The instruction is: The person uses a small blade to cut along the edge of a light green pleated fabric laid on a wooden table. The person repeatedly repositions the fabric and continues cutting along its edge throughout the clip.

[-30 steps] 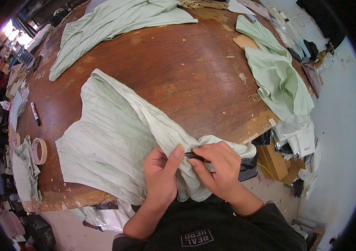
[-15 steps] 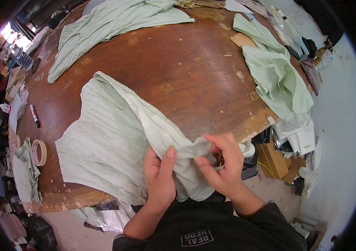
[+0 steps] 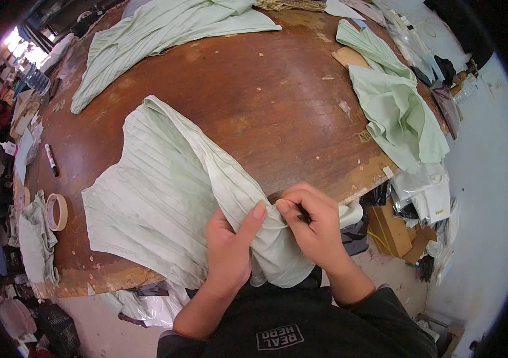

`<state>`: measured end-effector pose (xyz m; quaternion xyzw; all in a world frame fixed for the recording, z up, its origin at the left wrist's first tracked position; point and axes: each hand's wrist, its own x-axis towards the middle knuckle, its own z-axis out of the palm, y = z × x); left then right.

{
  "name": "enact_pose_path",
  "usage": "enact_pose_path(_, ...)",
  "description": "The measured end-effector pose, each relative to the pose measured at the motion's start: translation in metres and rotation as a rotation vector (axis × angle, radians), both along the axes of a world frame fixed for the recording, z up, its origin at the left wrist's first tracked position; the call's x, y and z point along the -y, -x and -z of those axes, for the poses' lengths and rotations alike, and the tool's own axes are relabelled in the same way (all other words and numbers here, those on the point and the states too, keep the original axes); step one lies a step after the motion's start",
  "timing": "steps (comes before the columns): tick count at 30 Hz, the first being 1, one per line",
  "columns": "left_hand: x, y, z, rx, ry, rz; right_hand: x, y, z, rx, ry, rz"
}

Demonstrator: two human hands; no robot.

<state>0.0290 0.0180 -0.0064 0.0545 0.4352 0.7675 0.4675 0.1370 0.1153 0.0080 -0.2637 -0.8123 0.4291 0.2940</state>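
A pale green pleated garment (image 3: 152,197) lies spread on the near part of the table, its near edge hanging toward my body. My left hand (image 3: 230,244) is closed on the cloth, thumb on top and fingers tucked underneath. Just right of it, my right hand (image 3: 313,224) pinches the edge of the same garment between thumb and bent fingers. The two thumb tips are close together at a gathered fold. Something small and dark shows within my right hand; whether it is a held thing or a gap, I cannot make out.
Pale green cloth (image 3: 170,30) lies along the far side, and more (image 3: 397,107) drapes over the right edge of the brown table (image 3: 248,101). At left are a tape roll (image 3: 57,212), a marker (image 3: 51,160) and folded cloth (image 3: 38,238). Below right stands a cardboard box (image 3: 391,230).
My right hand has moved left toward my left thumb, and its spread fingers have curled into a pinch on the cloth. The left thumb has shifted slightly right and up.
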Motion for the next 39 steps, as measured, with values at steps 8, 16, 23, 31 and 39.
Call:
enact_pose_path(8,-0.001,0.001,0.001,-0.001,-0.002,-0.008,0.000,-0.006,-0.004,-0.153,-0.581,-0.079)
enact_pose_path(16,-0.002,-0.001,0.000,-0.127,0.033,0.004,0.008,-0.002,-0.005,-0.080,-0.332,0.014)
enact_pose_path(23,0.000,-0.002,0.001,-0.194,0.033,-0.019,0.015,-0.005,-0.013,-0.167,0.401,0.063)
enact_pose_path(31,0.000,0.001,0.001,-0.064,0.001,-0.006,0.013,-0.014,0.001,-0.227,0.088,0.097)
enact_pose_path(39,0.001,0.001,0.001,0.026,-0.040,-0.009,-0.006,-0.020,0.003,-0.012,-0.729,-0.009)
